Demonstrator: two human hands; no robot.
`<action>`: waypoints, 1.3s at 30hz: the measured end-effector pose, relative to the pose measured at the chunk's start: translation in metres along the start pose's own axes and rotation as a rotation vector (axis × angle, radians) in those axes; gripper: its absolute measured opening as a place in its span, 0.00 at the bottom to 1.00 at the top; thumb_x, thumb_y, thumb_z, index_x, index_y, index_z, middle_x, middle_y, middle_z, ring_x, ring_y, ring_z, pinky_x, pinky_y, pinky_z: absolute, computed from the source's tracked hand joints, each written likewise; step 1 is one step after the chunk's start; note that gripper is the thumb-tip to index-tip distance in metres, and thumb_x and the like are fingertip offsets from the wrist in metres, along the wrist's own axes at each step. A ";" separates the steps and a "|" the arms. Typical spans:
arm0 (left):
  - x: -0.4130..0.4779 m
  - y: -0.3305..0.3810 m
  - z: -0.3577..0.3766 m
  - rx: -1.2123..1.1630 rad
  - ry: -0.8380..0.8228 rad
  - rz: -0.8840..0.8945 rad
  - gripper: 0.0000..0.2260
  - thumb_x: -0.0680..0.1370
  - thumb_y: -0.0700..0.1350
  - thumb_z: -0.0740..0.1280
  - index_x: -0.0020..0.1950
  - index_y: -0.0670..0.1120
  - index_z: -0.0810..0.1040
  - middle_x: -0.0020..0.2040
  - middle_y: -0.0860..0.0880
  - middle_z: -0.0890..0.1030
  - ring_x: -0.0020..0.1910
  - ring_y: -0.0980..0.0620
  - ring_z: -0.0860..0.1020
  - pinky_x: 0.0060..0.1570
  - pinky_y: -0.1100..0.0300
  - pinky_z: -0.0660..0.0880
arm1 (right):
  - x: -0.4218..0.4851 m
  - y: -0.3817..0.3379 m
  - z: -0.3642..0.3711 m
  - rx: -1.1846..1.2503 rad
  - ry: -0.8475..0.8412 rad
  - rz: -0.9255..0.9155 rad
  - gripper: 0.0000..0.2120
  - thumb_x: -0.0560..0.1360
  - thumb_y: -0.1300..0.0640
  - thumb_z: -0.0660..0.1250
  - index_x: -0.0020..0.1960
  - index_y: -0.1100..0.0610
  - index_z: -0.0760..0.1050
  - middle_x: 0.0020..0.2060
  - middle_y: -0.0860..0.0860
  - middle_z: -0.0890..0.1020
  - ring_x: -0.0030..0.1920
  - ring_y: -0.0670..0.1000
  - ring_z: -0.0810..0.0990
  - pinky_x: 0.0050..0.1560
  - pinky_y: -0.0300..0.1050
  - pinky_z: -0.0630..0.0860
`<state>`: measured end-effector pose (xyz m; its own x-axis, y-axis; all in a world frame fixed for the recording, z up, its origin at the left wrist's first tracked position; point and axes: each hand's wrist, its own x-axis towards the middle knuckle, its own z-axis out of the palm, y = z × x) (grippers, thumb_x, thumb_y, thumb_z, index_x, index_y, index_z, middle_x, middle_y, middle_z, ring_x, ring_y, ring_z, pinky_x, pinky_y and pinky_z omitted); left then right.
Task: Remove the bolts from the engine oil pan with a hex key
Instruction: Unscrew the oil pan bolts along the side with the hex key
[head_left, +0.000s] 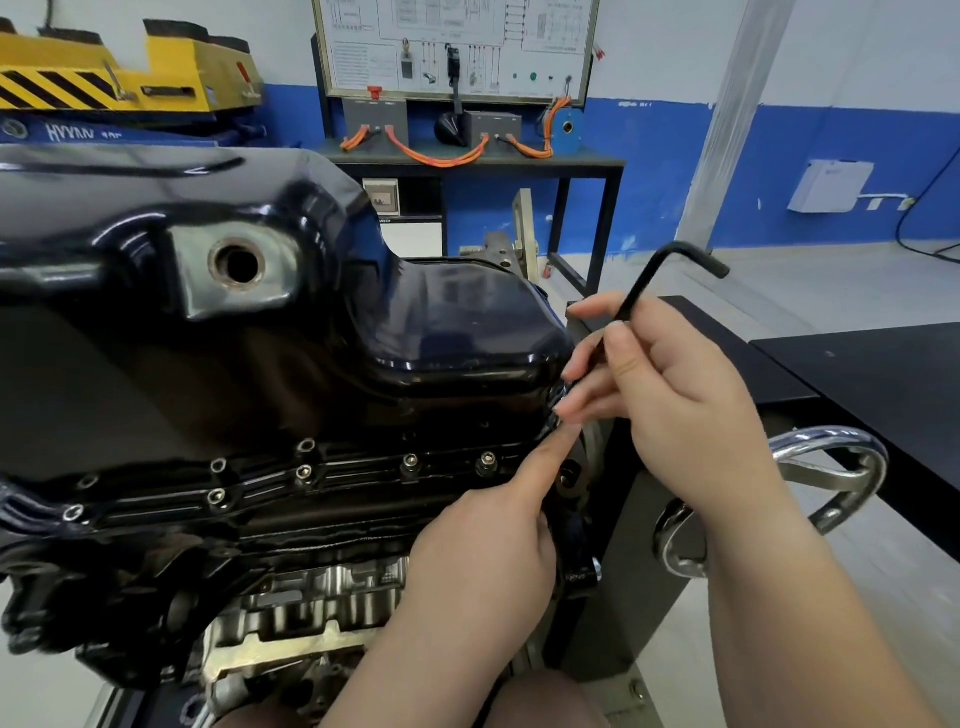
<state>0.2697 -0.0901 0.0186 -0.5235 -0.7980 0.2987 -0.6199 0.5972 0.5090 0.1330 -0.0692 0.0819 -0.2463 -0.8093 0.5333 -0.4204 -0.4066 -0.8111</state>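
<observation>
Mostly centre-left of frame: oil pan (441, 322), glossy black pressed metal. A deep rounded sump steps down to a shallower bulge on its right. A round, bare-metal drain hole (236, 262) sits in a raised boss, middle left.

Bolts (410, 460): bright socket heads in a row along the ribbed black flange (353, 467) below the pan, lower centre. Rough cast aluminium engine block (322, 597) beneath.

Hex key (654, 275): matte black, L-shaped, right of centre. Long shaft slants up, short arm points to the upper right. Its lower end is hidden behind the fingers at the pan's right corner, so seating in a bolt cannot be told.

Right hand (670, 410): thumb and fingers (587, 312) pinch the long shaft, fingertips against the pan's corner.

Left hand (483, 540): comes up from the lower centre. Index finger is straight, its tip touching the flange corner just under the right hand's fingers. The rest are curled in and hold nothing.

Right side: polished chrome handwheel (831, 467), curved spokes, beside a flat black table (857, 364).

Top centre: white wiring board (452, 47) with orange cables (441, 156) looped below it.
</observation>
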 end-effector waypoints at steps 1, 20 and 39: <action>0.000 0.000 0.000 -0.002 0.000 -0.001 0.37 0.77 0.46 0.58 0.64 0.76 0.35 0.31 0.53 0.75 0.29 0.55 0.73 0.26 0.59 0.68 | 0.000 0.000 -0.001 0.007 -0.003 0.006 0.12 0.78 0.54 0.55 0.54 0.45 0.74 0.37 0.50 0.81 0.34 0.51 0.84 0.38 0.43 0.80; 0.000 0.001 0.000 -0.024 -0.022 -0.003 0.37 0.77 0.46 0.58 0.64 0.77 0.34 0.34 0.53 0.74 0.31 0.52 0.72 0.29 0.57 0.67 | 0.005 0.001 0.008 0.201 0.139 -0.030 0.10 0.69 0.59 0.71 0.35 0.49 0.72 0.32 0.56 0.83 0.26 0.51 0.80 0.29 0.42 0.77; 0.000 0.001 -0.001 -0.023 -0.011 -0.008 0.37 0.77 0.45 0.58 0.65 0.76 0.35 0.31 0.55 0.73 0.27 0.58 0.70 0.23 0.63 0.64 | 0.006 -0.005 0.006 0.189 0.215 -0.062 0.11 0.68 0.57 0.72 0.34 0.51 0.71 0.31 0.54 0.83 0.24 0.51 0.78 0.29 0.43 0.76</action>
<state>0.2697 -0.0895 0.0193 -0.5251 -0.8017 0.2854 -0.6107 0.5886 0.5298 0.1391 -0.0746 0.0871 -0.4134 -0.6799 0.6056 -0.2757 -0.5404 -0.7950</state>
